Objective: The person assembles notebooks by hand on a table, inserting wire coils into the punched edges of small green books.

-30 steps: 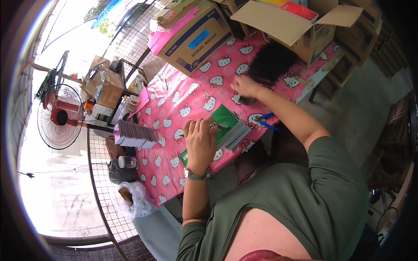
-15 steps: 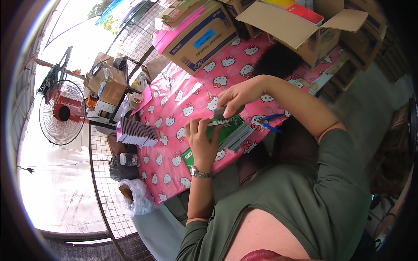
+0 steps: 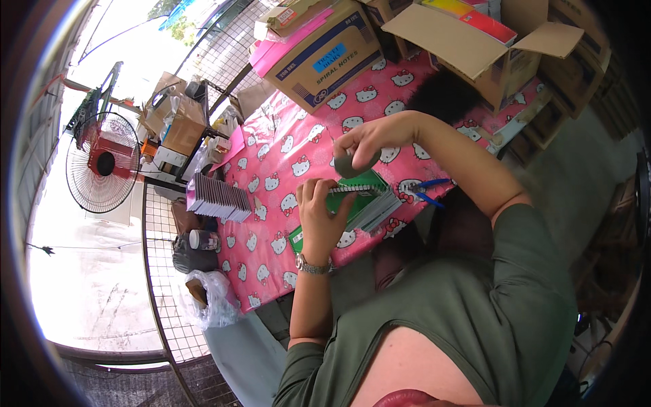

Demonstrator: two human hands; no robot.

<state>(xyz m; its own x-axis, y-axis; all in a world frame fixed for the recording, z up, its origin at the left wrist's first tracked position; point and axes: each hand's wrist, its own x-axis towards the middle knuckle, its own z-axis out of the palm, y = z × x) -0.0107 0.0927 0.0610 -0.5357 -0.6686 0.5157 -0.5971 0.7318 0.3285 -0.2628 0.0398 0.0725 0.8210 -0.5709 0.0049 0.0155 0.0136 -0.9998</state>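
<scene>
Two hands are now at one edge of the green book (image 3: 364,202). The right hand (image 3: 376,139) has just come over from the far right part of the pink surface (image 3: 264,278), and in the last half second it has gone up a little. Its fingers pinch a round, dark disc (image 3: 346,167), which is just by the wire (image 3: 369,188) of the book. I cannot tell if they touch. For the work, this means the disc and the wire are now side by side.

The left hand (image 3: 320,214) has stayed on the book. Its fingers bend over the wire, with the thumb set apart. I cannot tell if they grip it or just press down.

The book lies on the surface, near the person's side. Blue pliers (image 3: 432,182) lie just beside its right end.

Now the print. A big brown box (image 3: 288,80) has dark blue print and a bright blue sticker (image 3: 329,58) with large words. The small box (image 3: 271,24) on top has an orange-red tag (image 3: 286,16), too small to read. The jar (image 3: 203,239) has a label, but it is blurry. White cat faces with red bows dot the pink cloth.
</scene>
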